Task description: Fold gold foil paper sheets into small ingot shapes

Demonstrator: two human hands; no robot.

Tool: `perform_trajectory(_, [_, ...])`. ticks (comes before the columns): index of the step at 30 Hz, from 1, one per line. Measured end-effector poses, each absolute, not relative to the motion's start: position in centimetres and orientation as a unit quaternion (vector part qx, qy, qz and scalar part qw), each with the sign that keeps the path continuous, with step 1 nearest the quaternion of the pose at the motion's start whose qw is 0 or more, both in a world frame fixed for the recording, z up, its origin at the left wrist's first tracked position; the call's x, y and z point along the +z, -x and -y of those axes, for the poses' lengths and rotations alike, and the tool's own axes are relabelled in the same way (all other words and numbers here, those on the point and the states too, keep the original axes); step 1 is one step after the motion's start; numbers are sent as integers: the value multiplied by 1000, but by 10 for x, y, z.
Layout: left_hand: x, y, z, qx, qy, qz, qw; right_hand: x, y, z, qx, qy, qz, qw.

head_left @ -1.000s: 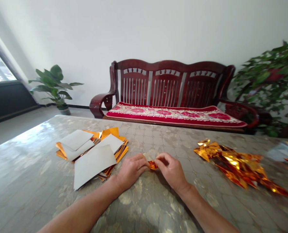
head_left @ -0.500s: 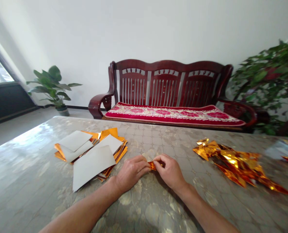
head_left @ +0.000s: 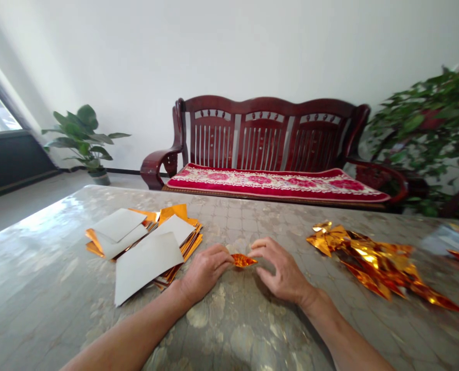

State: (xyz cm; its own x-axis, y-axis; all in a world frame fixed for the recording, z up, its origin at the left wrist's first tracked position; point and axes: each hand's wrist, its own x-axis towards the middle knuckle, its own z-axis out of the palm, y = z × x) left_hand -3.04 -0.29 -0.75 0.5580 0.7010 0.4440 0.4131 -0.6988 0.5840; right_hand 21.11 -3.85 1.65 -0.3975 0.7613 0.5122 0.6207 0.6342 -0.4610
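left hand (head_left: 208, 270) pinches one end of folded gold-foil paper (head_left: 244, 260); right hand (head_left: 279, 270) spread by the other tip, contact unclear. it's between them, over the counter (head_left: 229, 340). looks mid-shaping; next move seems to call for a light right-hand pinch there.

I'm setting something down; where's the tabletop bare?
Bare tabletop shows left of the paper stack and between the right hand and the foil pile. Crowded spots: the stack, pile and middle, where the left hand holds a foil piece.
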Motion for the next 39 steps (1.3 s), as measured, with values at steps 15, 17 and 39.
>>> perform_trajectory(15, [-7, 21, 2, 388, -817, -340, 258, 0, -203, 32, 105, 418, 838, 334])
perform_trajectory(17, [-9, 21, 1, 378, -821, -334, 266, -1, -203, 32, 112, 432, 827, 342])
perform_trajectory(39, [-8, 22, 5, 385, -831, -278, 290, -7, -184, 39, 143, 430, 786, 420])
